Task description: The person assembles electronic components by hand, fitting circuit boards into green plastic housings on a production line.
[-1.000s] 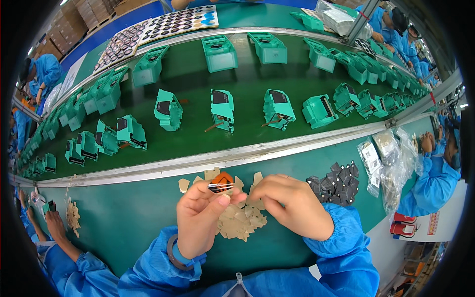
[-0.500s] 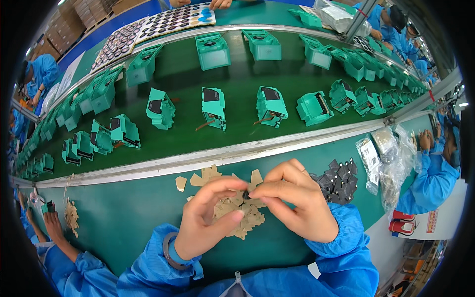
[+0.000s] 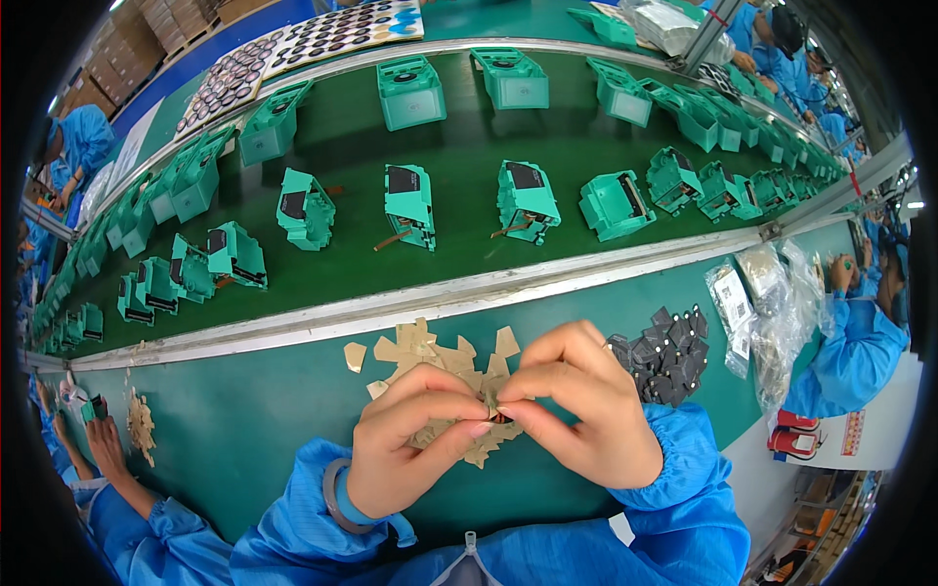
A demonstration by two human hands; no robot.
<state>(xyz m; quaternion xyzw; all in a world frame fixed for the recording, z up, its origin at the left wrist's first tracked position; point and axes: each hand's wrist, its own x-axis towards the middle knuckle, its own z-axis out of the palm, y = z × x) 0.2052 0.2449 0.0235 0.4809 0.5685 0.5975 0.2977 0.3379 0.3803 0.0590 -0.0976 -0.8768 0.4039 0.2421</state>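
Over the green worktop, both my hands meet fingertip to fingertip above a pile of small beige, angular pieces. My left hand pinches one side of a small dark piece, and my right hand pinches the other side. Fingers cover most of that piece, so its full shape is hidden. Just beyond my right hand lies a heap of black angular pieces, several with a small light dot.
Beyond a metal rail, a dark green conveyor carries rows of green plastic housings. Plastic bags lie at right. Another person's hand works at left, near more beige pieces. A co-worker's blue sleeve is at right.
My left thumb and fingers have closed onto the dark piece, which my right hand was holding. Both hands are now together, slightly lower. The housings on the conveyor have shifted slightly left.
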